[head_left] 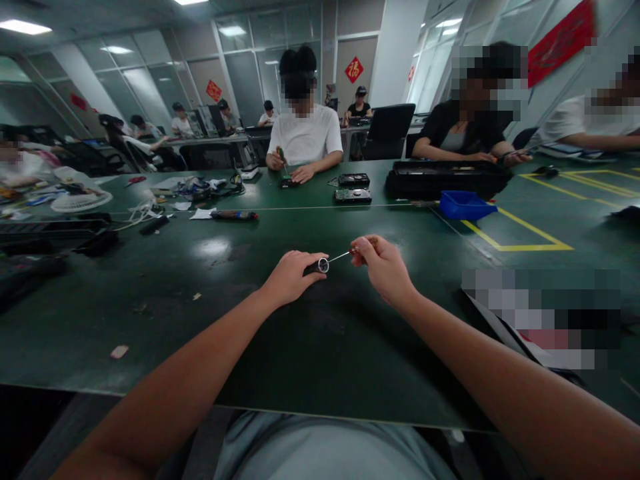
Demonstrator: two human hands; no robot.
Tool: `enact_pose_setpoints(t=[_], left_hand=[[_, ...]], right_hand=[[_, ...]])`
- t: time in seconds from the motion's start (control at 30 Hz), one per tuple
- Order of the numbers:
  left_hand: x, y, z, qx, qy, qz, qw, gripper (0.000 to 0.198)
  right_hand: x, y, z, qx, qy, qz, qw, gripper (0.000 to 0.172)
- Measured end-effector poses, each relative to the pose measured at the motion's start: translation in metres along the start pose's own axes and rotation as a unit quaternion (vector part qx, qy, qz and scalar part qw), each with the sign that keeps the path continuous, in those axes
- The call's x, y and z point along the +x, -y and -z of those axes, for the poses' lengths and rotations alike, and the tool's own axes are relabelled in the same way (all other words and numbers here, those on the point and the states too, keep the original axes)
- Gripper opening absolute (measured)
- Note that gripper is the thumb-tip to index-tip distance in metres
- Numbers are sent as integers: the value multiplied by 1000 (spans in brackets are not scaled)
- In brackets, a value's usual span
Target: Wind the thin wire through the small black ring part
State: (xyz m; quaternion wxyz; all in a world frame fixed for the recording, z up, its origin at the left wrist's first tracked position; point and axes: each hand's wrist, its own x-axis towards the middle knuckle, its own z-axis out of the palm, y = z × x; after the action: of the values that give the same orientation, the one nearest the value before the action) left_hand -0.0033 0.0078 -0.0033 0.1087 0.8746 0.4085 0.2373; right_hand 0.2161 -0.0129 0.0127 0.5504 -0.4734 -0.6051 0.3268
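Just above the green table, my left hand (293,275) is closed around a small dark cylindrical piece (323,265), its round end ringed in silver and facing me. Its kind is unclear because my fingers cover most of it. My right hand (383,265) grips a screwdriver (340,257) by its reddish handle, fingers wrapped round it. The thin metal shaft points left and down to the silver ring. Whether the tip touches the ring or sits just behind it, I cannot tell.
Across the green table (210,360), a person in a white shirt (306,137) works with a screwdriver. Two opened hard drives (353,195) lie near them. A blue bin (466,205) stands to the right, beside a long black case (445,179). A dark pen-shaped tool (234,215) lies left.
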Motion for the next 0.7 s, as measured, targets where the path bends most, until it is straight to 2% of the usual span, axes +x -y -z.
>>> enact_pose_setpoints(t=[0.2, 0.3, 0.4, 0.5, 0.6, 0.7], left_hand=[[-1, -1, -1, -8, -5, 20, 1000, 40], [-1, -2, -1, -16, -11, 31, 999, 41], [-1, -1, -1, -18, -12, 28, 999, 40], [-1, 1, -2, -17, -12, 25, 999, 40], [-1, 3, -3, -14, -9, 23, 1000, 40], [-1, 2, -2, -14, 0, 20, 1000, 41]], right_hand=[[-5, 13, 5, -142, 4, 19, 990, 33], [-6, 15, 5, -122, 14, 55, 991, 22], [-7, 13, 4, -115, 34, 76, 990, 17], [-7, 14, 5, -142, 55, 60, 987, 23], [-8, 16, 5, -167, 47, 53, 983, 34], [-8, 13, 4, -144, 38, 59, 987, 24]])
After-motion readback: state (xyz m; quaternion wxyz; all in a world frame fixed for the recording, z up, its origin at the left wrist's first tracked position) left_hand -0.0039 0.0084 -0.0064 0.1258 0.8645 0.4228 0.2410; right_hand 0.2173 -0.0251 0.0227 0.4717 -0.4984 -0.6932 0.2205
